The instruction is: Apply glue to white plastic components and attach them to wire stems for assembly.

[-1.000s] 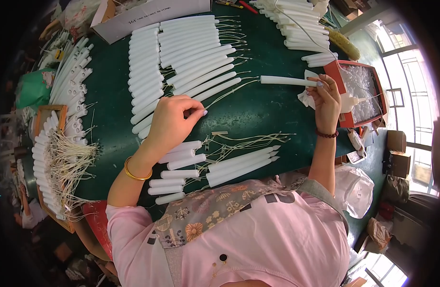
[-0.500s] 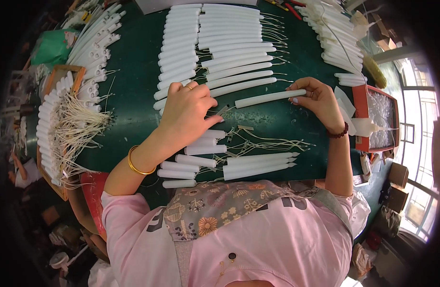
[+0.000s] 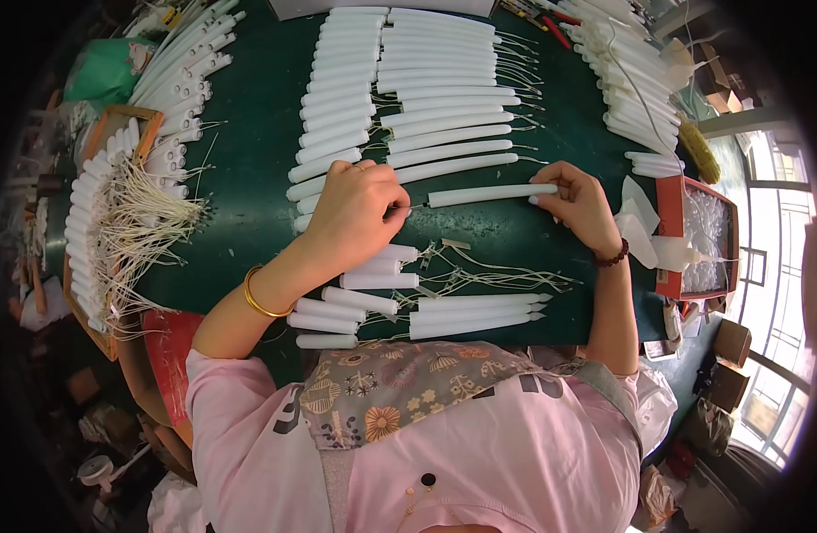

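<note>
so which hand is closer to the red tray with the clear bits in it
Right. The right hand holds the long white tube's end just left of the red tray; the left hand is farther left, at the tube's other end.

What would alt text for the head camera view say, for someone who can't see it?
Seen from above, a person's right hand holds one end of a long white tube over a green table while the left hand pinches at its other end. Rows of similar white tubes lie beyond, with loose wires nearer the person.
</note>
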`<move>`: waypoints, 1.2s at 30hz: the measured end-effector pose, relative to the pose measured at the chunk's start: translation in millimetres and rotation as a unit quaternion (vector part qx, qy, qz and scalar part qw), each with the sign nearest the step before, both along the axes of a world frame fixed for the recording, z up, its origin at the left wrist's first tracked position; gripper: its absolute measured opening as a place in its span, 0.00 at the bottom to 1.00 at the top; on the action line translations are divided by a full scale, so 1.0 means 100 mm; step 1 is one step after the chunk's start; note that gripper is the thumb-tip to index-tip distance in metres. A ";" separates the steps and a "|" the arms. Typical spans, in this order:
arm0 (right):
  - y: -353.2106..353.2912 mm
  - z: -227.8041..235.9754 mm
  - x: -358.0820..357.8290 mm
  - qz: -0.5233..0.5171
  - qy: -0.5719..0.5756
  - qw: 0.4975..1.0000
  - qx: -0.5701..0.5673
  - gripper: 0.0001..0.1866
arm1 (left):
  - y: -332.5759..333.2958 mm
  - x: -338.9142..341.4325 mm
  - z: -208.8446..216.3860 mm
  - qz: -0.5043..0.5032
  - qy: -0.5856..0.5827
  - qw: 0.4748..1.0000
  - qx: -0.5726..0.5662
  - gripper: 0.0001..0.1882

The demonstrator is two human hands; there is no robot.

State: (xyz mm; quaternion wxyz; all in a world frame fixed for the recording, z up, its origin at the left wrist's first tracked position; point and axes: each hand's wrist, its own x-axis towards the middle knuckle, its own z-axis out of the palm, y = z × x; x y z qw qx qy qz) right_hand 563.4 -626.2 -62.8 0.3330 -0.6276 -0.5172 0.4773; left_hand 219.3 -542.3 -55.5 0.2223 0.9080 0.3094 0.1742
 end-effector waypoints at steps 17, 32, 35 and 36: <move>-0.03 0.01 -0.14 0.017 -0.046 0.997 0.052 0.10 | -0.01 0.03 0.00 -0.002 -0.015 1.000 -0.007 0.10; -0.18 0.16 -0.74 0.251 -0.276 0.899 0.231 0.12 | -0.19 -0.41 0.34 -0.039 0.022 0.998 -0.033 0.07; -0.27 0.16 -0.94 0.236 -0.260 0.900 0.259 0.12 | -0.30 -0.46 0.39 -0.081 0.060 0.994 -0.052 0.12; -0.25 0.18 -0.93 0.238 -0.256 0.898 0.267 0.11 | -0.34 -0.46 0.39 -0.080 0.060 0.994 -0.052 0.12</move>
